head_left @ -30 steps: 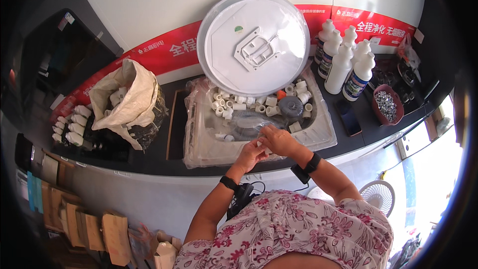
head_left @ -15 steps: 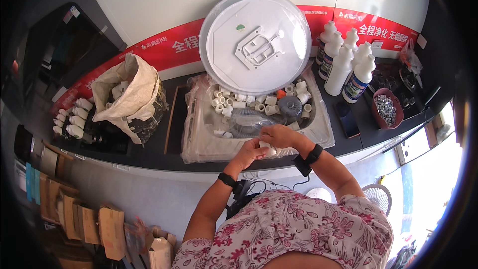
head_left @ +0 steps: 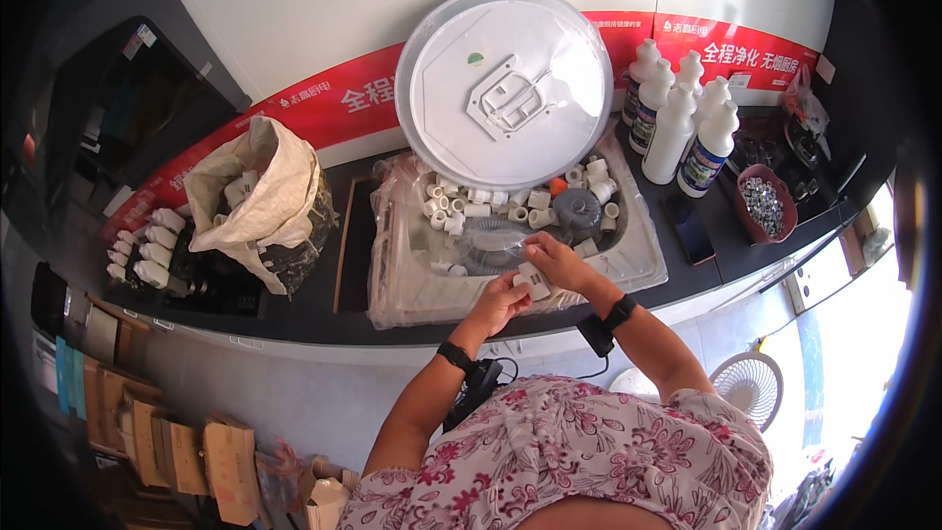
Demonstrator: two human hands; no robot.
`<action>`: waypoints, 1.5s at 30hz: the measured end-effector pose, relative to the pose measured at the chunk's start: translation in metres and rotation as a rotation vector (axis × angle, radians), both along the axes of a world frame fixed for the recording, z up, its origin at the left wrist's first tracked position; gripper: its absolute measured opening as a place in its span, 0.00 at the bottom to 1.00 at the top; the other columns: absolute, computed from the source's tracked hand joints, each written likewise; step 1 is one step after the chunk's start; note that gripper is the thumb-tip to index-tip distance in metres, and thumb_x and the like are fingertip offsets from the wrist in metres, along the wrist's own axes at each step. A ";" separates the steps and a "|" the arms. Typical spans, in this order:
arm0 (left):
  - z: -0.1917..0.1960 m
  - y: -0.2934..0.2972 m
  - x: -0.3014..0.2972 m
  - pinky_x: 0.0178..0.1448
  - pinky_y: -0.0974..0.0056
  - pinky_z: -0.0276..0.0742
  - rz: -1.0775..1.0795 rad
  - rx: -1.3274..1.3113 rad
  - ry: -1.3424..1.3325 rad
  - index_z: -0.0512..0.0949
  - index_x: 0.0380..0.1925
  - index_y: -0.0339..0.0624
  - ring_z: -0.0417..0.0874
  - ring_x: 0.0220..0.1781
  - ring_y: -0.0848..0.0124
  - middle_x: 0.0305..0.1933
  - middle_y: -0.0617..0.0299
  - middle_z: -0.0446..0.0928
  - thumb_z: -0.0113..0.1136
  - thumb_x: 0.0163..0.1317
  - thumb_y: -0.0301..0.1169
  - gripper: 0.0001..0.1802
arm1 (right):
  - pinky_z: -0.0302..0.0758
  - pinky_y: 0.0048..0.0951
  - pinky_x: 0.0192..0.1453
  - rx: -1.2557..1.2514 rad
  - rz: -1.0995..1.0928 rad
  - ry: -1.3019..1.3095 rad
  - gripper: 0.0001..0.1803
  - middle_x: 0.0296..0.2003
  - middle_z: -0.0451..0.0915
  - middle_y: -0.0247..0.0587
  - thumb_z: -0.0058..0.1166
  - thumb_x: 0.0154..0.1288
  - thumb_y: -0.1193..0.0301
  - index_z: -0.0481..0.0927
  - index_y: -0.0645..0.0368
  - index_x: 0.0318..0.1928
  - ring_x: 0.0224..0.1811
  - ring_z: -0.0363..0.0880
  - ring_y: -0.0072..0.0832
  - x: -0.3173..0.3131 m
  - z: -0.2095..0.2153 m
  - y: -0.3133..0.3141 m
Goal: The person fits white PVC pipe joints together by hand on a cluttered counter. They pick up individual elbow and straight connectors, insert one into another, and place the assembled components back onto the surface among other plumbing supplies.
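Note:
Over the front rim of a plastic-wrapped sink (head_left: 392, 275), my left hand (head_left: 498, 302) is closed around a white plastic pipe fitting (head_left: 533, 284). Right beside it, my right hand (head_left: 557, 263) has its fingers pinched together just above the fitting. Whatever sits between those fingertips is too small to make out. Inside the basin lie several loose white pipe fittings (head_left: 478, 210). A grey coiled hose (head_left: 491, 247) in clear plastic and a round grey part (head_left: 577, 213) rest among them, with an orange piece (head_left: 558, 185) at the back.
A large round white lamp-like disc (head_left: 500, 88) leans behind the sink. Left of it stands an open woven sack (head_left: 257, 206) with white fittings inside. White bottles (head_left: 671, 137), a phone (head_left: 689, 231) and a pink bowl of small shiny parts (head_left: 763, 206) occupy the right side.
My hands have drawn slightly apart; the right one has lifted a little, leaving the white fitting more exposed in my left hand. The view has shifted slightly.

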State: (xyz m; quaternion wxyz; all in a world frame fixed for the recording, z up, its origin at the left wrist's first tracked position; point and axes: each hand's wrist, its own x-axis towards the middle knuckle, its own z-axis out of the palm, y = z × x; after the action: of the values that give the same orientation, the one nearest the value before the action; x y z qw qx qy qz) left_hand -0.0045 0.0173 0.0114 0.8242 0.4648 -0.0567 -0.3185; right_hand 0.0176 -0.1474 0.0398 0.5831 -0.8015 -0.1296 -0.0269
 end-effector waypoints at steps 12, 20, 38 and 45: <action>-0.003 0.005 0.001 0.33 0.73 0.68 0.030 -0.033 0.048 0.69 0.41 0.42 0.74 0.30 0.74 0.32 0.64 0.73 0.55 0.57 0.35 0.15 | 0.69 0.35 0.37 -0.035 -0.075 0.110 0.19 0.27 0.76 0.51 0.40 0.64 0.58 0.72 0.64 0.36 0.33 0.75 0.44 0.005 -0.015 0.007; -0.004 0.008 0.006 0.32 0.71 0.68 0.110 -0.226 0.144 0.67 0.44 0.45 0.76 0.33 0.72 0.35 0.63 0.74 0.56 0.56 0.32 0.15 | 0.69 0.36 0.44 -0.140 0.051 -0.157 0.19 0.35 0.75 0.56 0.40 0.63 0.59 0.71 0.63 0.43 0.39 0.74 0.47 -0.015 -0.007 0.008; 0.000 0.015 0.009 0.34 0.70 0.68 -0.077 -0.246 0.154 0.65 0.49 0.46 0.74 0.34 0.70 0.38 0.62 0.72 0.53 0.58 0.34 0.18 | 0.68 0.32 0.46 0.053 0.145 0.055 0.21 0.37 0.75 0.52 0.42 0.63 0.59 0.66 0.64 0.46 0.42 0.74 0.39 -0.012 -0.002 0.009; -0.004 0.014 0.008 0.39 0.66 0.72 -0.003 -0.154 0.104 0.66 0.49 0.45 0.73 0.39 0.72 0.42 0.64 0.72 0.55 0.56 0.40 0.22 | 0.70 0.36 0.42 -0.112 0.054 0.165 0.21 0.38 0.75 0.56 0.45 0.61 0.56 0.67 0.62 0.44 0.42 0.74 0.48 -0.004 -0.007 0.006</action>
State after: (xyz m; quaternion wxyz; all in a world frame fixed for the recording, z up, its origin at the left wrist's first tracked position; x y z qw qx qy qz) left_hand 0.0035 0.0310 0.0079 0.8588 0.3830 -0.0389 -0.3379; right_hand 0.0135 -0.1411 0.0331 0.5467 -0.8285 -0.1043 0.0622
